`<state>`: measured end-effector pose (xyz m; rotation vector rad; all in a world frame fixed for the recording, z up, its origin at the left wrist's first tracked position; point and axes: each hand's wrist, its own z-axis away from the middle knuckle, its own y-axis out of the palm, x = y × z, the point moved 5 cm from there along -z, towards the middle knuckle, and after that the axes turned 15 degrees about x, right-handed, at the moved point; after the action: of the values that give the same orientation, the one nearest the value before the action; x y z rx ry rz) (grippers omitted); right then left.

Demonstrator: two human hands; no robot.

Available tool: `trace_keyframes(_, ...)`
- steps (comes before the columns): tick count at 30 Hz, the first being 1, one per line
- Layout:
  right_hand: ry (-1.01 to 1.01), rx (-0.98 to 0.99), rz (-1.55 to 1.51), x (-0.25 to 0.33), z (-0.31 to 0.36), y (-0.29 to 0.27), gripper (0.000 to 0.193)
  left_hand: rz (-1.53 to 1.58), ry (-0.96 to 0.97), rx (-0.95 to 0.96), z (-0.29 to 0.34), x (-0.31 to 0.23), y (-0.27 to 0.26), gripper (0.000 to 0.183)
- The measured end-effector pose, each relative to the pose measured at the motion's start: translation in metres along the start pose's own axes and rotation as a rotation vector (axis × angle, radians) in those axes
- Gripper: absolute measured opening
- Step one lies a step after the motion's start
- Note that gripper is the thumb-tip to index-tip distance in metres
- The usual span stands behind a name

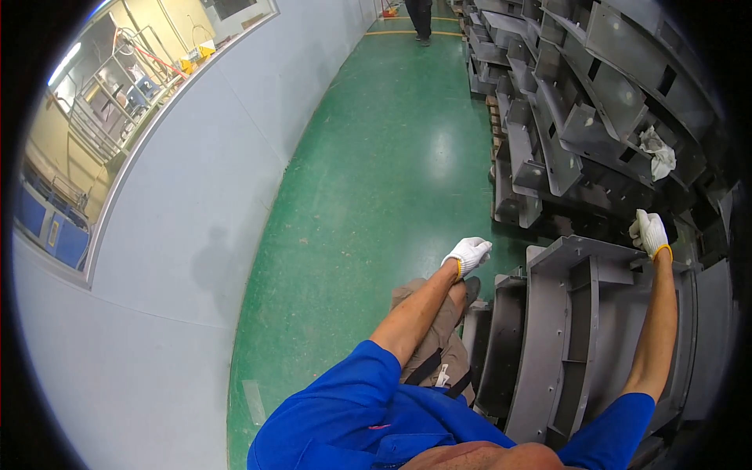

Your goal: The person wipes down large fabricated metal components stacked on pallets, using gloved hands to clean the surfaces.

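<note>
My left hand (pixel 470 255), in a white knit glove with a yellow cuff, hangs over the green floor near my knee. Its fingers are curled closed and nothing sticks out of them. My right hand (pixel 650 233), gloved alike, is raised at the far end of a large curved grey metal frame (pixel 540 337) with cross ribs. Those fingers are curled too; whatever they may hold is hidden, and I cannot tell whether the hand touches the metal. Beyond it, a crumpled white cloth (pixel 659 153) lies on stacked grey metal parts (pixel 583 129).
The stacked parts line the right side, partly on wooden pallets (pixel 494 125). A pale wall panel (pixel 188 204) with a window (pixel 117 102) bounds the left. Between them runs a green floor aisle (pixel 376 141), crossed by yellow lines, with a person (pixel 421 17) at its far end.
</note>
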<state>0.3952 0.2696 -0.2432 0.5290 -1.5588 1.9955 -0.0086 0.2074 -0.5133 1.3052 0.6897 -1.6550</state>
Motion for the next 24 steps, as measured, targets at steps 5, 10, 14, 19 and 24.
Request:
trace_keyframes(5, -0.019, 0.003, 0.003, 0.005, 0.0, 0.003, 0.058, 0.006, -0.006, -0.007, 0.002, 0.0, -0.002, 0.033)
trace_keyframes(10, -0.054, -0.002, -0.023, -0.01, -0.006, -0.001, 0.057, 0.009, -0.009, 0.011, 0.0, -0.004, 0.002, 0.032)
trace_keyframes(14, -0.008, 0.031, -0.015, -0.003, -0.005, 0.002, 0.058, -0.001, -0.008, 0.001, 0.002, -0.002, -0.001, 0.032)
trace_keyframes(19, -0.012, 0.023, 0.015, -0.001, -0.003, 0.0, 0.059, -0.002, -0.011, 0.002, 0.0, -0.001, -0.002, 0.033)
trace_keyframes(24, -0.01, 0.039, 0.002, -0.01, -0.008, -0.001, 0.058, -0.009, -0.016, 0.004, -0.001, -0.001, 0.0, 0.033)
